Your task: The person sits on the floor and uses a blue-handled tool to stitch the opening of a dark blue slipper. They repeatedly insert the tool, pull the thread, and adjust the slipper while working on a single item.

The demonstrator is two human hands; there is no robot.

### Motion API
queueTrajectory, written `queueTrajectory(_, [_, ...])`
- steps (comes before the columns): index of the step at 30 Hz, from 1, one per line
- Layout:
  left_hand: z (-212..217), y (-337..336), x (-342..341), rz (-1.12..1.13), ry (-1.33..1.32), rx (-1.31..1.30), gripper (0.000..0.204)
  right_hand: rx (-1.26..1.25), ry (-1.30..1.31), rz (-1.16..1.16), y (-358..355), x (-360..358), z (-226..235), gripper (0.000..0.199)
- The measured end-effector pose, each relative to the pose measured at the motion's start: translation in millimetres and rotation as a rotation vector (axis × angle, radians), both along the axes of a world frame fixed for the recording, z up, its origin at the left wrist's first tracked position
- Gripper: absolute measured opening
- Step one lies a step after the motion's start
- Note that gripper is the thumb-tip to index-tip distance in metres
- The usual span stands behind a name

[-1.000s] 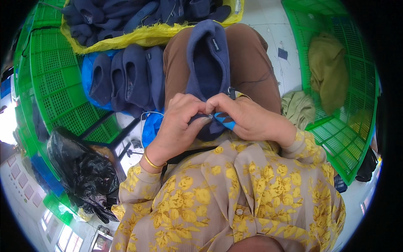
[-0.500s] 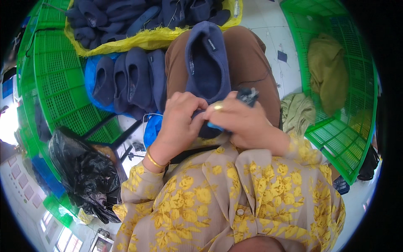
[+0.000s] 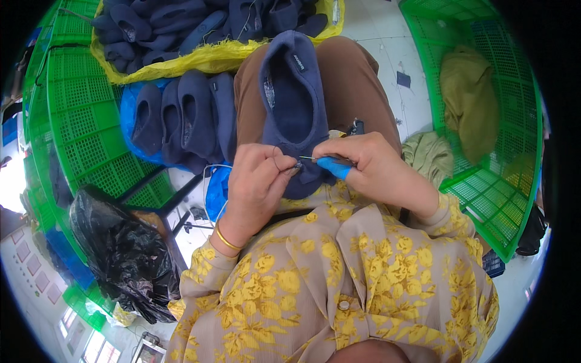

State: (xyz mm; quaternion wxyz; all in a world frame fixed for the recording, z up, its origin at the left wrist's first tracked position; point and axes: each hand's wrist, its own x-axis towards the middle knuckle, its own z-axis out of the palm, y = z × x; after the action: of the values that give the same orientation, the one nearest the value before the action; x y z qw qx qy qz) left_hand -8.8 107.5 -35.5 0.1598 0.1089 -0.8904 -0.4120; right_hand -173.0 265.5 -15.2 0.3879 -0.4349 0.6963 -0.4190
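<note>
A dark navy slipper (image 3: 293, 103) lies across my brown-trousered lap, its opening up and its near end close to my body. My left hand (image 3: 257, 181) is closed, its thumb and finger pinching fabric at the slipper's near end. A dark thread loops beside those fingers. Opposite it, my right hand (image 3: 372, 166) is closed round a thin metal needle (image 3: 307, 158), whose tip points at the left fingertips. Blue tape (image 3: 334, 167) wraps one right finger. A black object (image 3: 357, 126), its kind unclear, sticks out past the right hand's far side.
Several navy slippers (image 3: 196, 115) stand on blue plastic at the left. Beyond, a yellow sack (image 3: 236, 57) holds many more. Green plastic baskets stand left and right; the right basket (image 3: 423, 54) holds olive cloth (image 3: 469, 103). A black plastic bag (image 3: 121, 248) hangs at the near left.
My hands have drawn apart from their close grip, the right moving slightly right. The needle and the blue-taped finger now show plainly. The slipper has shifted slightly left.
</note>
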Motion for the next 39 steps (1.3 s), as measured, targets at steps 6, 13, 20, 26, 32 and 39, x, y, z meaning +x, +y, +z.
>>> queueTrajectory(6, [3,-1,0,-0.001,0.011,-0.009,0.023,-0.144,-0.714,-0.777,31,-41,8,0.014])
queueTrajectory(13, [2,0,-2,-0.014,-0.003,-0.007,0.023,-0.434,-0.447,-0.99,68,-90,12,0.022])
queueTrajectory(20, [1,-1,-3,-0.018,0.008,-0.017,0.023,0.003,0.056,-0.027,5,-1,5,0.025])
queueTrajectory(26, [0,0,0,-0.004,0.003,-0.019,0.023,-0.055,0.204,0.062,-1,6,-1,0.031])
queueTrajectory(32, [-2,0,0,-0.002,0.02,-0.008,0.023,-0.026,0.192,0.065,-2,8,2,0.027])
queueTrajectory(39, [-4,1,1,0.0,0.016,-0.015,0.023,0.131,0.3,0.164,-14,8,4,0.011])
